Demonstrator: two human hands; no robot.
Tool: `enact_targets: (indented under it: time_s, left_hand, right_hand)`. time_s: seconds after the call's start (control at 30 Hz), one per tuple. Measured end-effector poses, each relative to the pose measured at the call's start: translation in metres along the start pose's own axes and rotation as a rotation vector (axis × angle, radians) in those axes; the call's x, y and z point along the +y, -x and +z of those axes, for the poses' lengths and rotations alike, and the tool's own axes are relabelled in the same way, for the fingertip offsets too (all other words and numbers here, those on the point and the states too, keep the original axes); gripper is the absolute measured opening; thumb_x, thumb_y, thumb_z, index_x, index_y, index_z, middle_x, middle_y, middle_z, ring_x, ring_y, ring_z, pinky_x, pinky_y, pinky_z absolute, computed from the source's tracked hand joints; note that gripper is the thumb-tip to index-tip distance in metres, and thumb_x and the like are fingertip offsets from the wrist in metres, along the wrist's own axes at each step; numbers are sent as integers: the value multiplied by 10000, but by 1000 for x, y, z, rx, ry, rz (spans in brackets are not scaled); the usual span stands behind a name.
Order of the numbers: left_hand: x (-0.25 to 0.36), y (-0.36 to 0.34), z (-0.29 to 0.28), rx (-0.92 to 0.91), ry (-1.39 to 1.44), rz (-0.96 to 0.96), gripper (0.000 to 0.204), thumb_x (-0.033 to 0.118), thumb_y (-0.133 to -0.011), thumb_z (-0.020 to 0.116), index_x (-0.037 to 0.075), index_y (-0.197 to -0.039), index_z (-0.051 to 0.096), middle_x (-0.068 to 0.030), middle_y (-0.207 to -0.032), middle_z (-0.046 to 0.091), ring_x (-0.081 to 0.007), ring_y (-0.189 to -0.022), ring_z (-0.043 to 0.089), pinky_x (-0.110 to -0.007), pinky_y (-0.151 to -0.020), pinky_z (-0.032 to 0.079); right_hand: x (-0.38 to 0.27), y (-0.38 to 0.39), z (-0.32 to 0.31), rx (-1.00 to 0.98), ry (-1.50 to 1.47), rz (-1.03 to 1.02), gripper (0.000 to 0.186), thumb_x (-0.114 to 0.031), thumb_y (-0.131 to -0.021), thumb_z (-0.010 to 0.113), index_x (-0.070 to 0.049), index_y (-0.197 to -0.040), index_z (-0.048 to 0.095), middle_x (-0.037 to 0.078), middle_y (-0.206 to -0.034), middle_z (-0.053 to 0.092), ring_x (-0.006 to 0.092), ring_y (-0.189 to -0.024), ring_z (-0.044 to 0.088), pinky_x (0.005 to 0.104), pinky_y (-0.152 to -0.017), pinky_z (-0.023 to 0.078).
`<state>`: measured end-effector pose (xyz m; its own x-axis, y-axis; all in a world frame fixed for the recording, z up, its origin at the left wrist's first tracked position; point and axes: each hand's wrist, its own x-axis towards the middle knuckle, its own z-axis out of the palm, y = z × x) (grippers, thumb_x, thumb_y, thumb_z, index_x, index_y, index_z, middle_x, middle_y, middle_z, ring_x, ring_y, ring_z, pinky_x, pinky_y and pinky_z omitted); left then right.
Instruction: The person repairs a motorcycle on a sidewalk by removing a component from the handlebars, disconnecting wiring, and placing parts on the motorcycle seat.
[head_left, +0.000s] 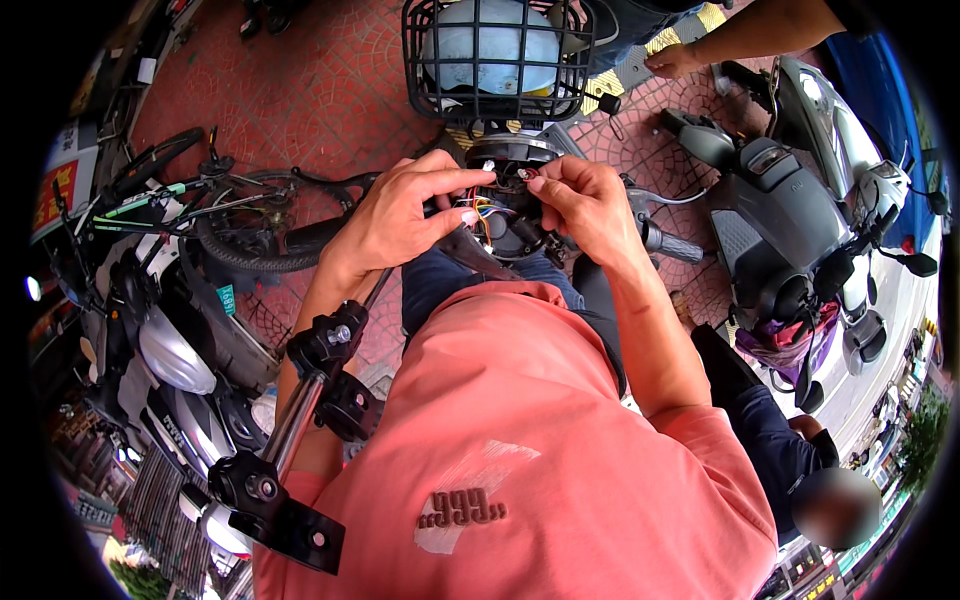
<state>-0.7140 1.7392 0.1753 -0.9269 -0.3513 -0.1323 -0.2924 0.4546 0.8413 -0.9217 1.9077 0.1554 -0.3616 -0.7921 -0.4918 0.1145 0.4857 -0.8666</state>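
Observation:
Both of my hands are at the opened front of a scooter, where thin coloured wires (488,212) spill from a dark housing (515,150). My left hand (415,205) reaches in from the left side. Its index finger and thumb are stretched out with tips apart beside the wires; its other fingers are mostly hidden. Opposite it, my right hand (588,205) pinches a small red wire end (526,174) between thumb and index finger. A small white piece (488,165) shows at the left index fingertip; I cannot tell what it is. Below the wires is a dark curved panel (475,253).
A black wire basket (412,75) holding a light-blue rounded object (490,50) is ahead. Handlebar grips stick out left (315,235) and right (680,247). A clamp arm (300,420) lies near my left forearm. Bikes stand left, a grey scooter (800,195) right. Another person's hand (672,62) is at upper right.

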Motion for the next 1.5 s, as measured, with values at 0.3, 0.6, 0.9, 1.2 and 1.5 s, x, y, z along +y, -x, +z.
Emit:
enact_targets:
  time_s: [0.3, 0.6, 0.9, 1.2, 1.5]
  left_hand:
    - [2, -1, -2, -6, 23, 17, 449, 86, -861, 802, 129, -1308, 787, -101, -946, 680, -283, -897, 693, -404, -825, 541]
    - [0, 0, -2, 4, 1, 41, 436, 94, -864, 811, 114, -1299, 788, -103, -949, 684, -279, -894, 700, -396, -814, 551]
    - [4, -1, -3, 16, -15, 56, 439, 77, -857, 816, 111, -1294, 790, -102, -936, 686, -270, -882, 701, -392, -802, 553]
    - [1, 0, 0, 23, -12, 44, 437, 81, -852, 815, 114, -1287, 793, -99, -947, 687, -274, -888, 701, -393, -807, 555]
    - [0, 1, 0, 12, -6, 17, 435, 94, -851, 817, 135, -1283, 797, -89, -938, 676, -267, -886, 693, -392, -824, 547]
  right_hand:
    - [-1, -1, -7, -88, 85, 29, 209, -202, -1067, 698, -35, -954, 748, 7, -676, 678, 49, -565, 557, 238, -518, 402]
    - [5, 0, -10, -126, 31, 49, 240, -237, -1095, 675, -32, -1007, 761, 8, -695, 687, 57, -581, 582, 222, -549, 458]
    - [5, -1, -14, -166, 23, 36, 245, -251, -1098, 671, -33, -1029, 761, 2, -704, 687, 56, -600, 595, 219, -560, 467]
    - [5, 1, -12, -146, 63, 10, 231, -218, -1090, 675, -12, -1024, 756, 6, -702, 685, 65, -615, 613, 233, -571, 485]
    - [4, 2, -13, -157, 65, 0, 211, -189, -1088, 669, -8, -1015, 750, 6, -704, 685, 68, -616, 605, 233, -583, 491]
